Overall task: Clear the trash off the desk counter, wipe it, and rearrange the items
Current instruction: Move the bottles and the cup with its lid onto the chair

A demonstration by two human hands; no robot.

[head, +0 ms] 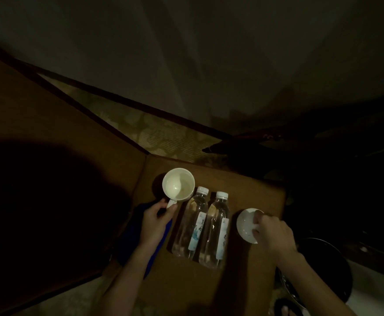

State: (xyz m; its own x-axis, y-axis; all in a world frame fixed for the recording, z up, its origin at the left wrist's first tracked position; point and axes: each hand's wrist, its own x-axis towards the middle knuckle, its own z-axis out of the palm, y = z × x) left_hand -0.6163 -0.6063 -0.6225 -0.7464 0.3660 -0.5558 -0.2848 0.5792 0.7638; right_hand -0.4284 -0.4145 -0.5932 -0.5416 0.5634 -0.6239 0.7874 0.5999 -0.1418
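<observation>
A person's 2 hands hold cups on a dim brown wooden desk counter (pixel 250 192).

The left hand (pixel 155 221) pinches the handle of a round white ceramic mug (pixel 178 184); just right stand 2 clear plastic water bottles (pixel 192 222) with white caps, side by side; then the right hand (pixel 274 233) grips the rim of a second white cup (pixel 245 223), tilted.

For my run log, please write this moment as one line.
left hand: holds white mug handle | right hand: grips small white dish | two water bottles between
</observation>
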